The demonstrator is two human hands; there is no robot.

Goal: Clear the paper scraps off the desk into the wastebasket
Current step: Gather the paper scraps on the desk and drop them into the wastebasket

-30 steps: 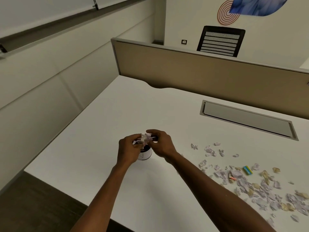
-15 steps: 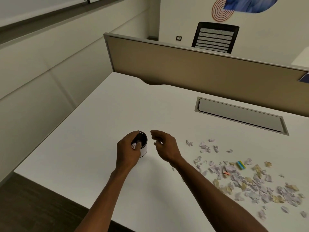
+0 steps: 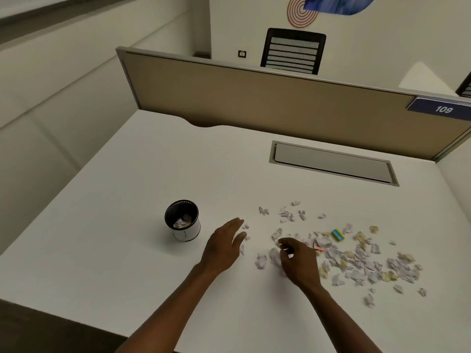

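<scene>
A small white wastebasket (image 3: 187,231) with a black rim stands upright on the white desk (image 3: 127,200), a few crumpled scraps inside it. Many small white, lilac and yellowish paper scraps (image 3: 362,261) lie scattered to its right. My left hand (image 3: 224,242) hovers flat and open just right of the basket, holding nothing, with a few stray scraps at its fingertips. My right hand (image 3: 298,261) is over the near left edge of the scrap pile, fingers curled downward among the scraps; whether it grips any is hidden.
A small yellow-and-blue eraser-like block (image 3: 338,235) lies among the scraps. A grey cable flap (image 3: 331,163) is set into the desk further back. A tan partition (image 3: 254,103) bounds the far edge, and the desk's front edge (image 3: 76,322) drops to dark floor.
Both hands were over the wastebasket dropping a bundle of scraps into it. They have since moved right, the left beside the basket and the right onto the pile.
</scene>
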